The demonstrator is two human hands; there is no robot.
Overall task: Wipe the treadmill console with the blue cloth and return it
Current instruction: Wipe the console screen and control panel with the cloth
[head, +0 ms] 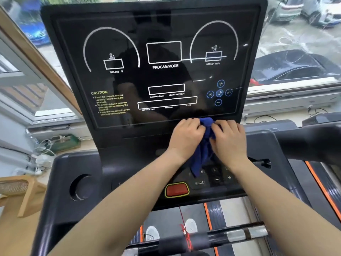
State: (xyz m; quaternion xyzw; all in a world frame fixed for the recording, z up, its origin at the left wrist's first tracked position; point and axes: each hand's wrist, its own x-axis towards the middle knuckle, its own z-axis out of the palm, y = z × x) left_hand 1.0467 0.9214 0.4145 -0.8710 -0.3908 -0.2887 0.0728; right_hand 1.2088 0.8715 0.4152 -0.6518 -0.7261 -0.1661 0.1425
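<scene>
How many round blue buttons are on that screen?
5, clustered at the treadmill console's lower right: plus on top, music note in the centre, rewind to its left, forward to its right, minus below. None looks hidden.

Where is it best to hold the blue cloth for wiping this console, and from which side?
Probably the bunched top of the blue cloth, from the near side, where the left hand and right hand grip it. Its tail hangs loose over the keypad and should be gathered up.
</scene>
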